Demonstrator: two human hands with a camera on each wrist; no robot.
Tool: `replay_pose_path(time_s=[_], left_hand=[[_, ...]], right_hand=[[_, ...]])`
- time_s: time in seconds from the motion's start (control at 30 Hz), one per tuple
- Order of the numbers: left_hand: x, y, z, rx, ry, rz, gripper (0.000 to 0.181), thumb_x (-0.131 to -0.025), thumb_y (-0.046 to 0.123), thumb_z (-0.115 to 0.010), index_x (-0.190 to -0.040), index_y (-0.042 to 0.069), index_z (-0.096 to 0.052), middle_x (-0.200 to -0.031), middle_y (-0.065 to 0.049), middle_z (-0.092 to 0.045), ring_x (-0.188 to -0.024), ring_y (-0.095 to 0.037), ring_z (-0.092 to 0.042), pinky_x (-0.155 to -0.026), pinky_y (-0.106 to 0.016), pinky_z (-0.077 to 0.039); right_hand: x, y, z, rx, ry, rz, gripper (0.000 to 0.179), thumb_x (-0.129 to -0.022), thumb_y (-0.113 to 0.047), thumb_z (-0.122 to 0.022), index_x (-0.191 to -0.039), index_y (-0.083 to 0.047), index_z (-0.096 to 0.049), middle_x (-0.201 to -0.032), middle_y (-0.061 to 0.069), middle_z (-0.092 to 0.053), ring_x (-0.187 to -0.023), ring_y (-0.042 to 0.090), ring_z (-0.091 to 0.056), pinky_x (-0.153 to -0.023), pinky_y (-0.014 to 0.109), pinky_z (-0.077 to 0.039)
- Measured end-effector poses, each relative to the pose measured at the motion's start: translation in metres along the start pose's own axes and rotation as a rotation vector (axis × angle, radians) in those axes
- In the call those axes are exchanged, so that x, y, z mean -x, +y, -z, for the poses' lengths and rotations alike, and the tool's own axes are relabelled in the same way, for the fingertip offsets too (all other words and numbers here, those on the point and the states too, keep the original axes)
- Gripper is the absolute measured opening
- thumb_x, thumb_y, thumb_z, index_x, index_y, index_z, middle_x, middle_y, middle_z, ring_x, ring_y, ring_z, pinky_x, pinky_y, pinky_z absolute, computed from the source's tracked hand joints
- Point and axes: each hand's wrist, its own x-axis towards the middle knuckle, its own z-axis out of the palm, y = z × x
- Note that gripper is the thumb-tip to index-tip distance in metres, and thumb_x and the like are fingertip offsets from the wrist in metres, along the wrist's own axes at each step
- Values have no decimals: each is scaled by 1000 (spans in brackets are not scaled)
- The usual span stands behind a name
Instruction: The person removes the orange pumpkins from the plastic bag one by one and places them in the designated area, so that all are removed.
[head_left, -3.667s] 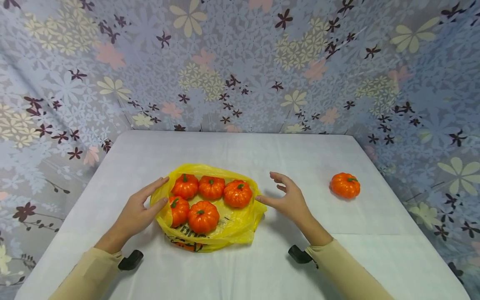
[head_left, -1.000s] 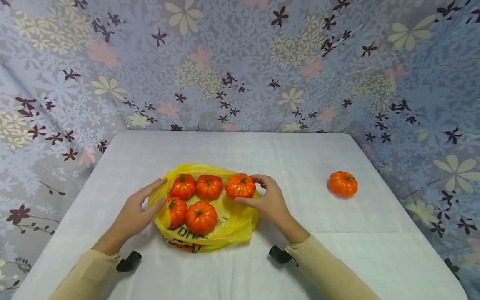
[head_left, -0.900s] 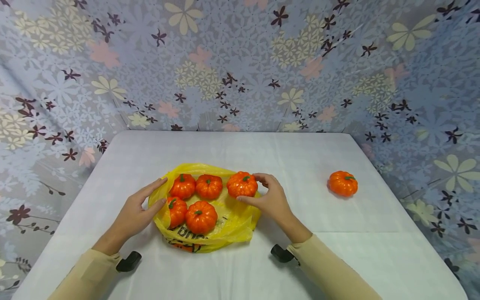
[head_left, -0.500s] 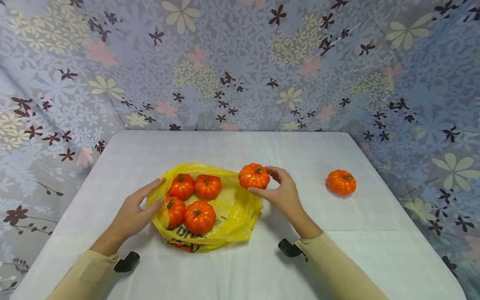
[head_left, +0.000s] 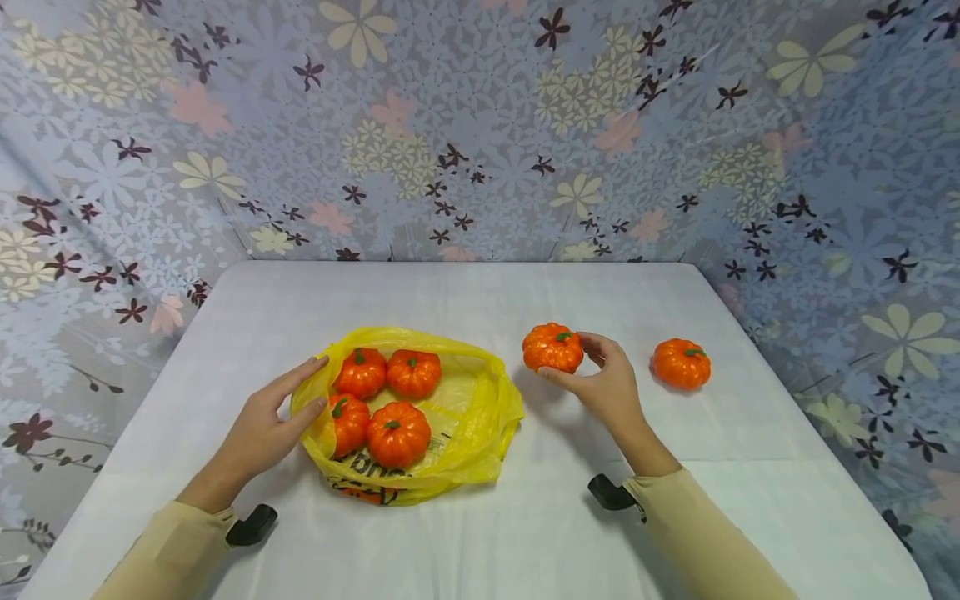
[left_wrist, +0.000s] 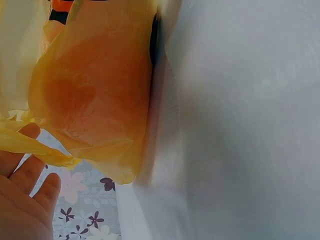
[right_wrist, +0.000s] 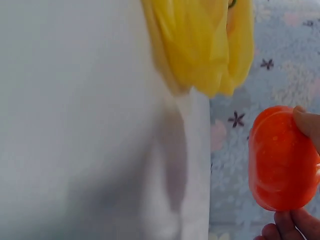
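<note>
A yellow plastic bag (head_left: 480,467) lies with its mouth wide open, dark print on its near side. Inside are several glossy orange toy pumpkins (head_left: 399,435) with green stems. My left hand (head_left: 262,433) touches the bag's left rim, thumb and index finger apart; in the left wrist view, a fold of bag film crosses one of its fingers (left_wrist: 27,172). My right hand (head_left: 607,383) grips another toy pumpkin (head_left: 552,347) between thumb and fingers, right of the bag and above the table. In the right wrist view, this pumpkin (right_wrist: 282,160) sits between thumb and fingertips.
One more toy pumpkin (head_left: 681,364) rests on the right side of the table, beyond my right hand. White cloth covers the table (head_left: 465,296). Flower-patterned fabric (head_left: 480,125) hangs behind it and at both sides. Black wrist devices (head_left: 252,525) sit at my sleeves.
My right hand has reached to the bag's right side, taken hold of a pumpkin, lifted it and carried it rightward out of the bag. My left hand has stayed at the rim.
</note>
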Motion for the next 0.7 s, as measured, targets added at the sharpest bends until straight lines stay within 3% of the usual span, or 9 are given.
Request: replay_pose_path(time_s=[0.7], left_hand=[[2,2,-2,-3,2,17,54,-100,20,-64,-150,11,-48,-154,-15,-44,-142,-41,-37,-109,-68,-31]], right_hand=[[-2,46,37,46,116,-127,90,-74,-40,-91,-141,4,-50,-139,22,-52,-128,37,-48,-111,49,-39]])
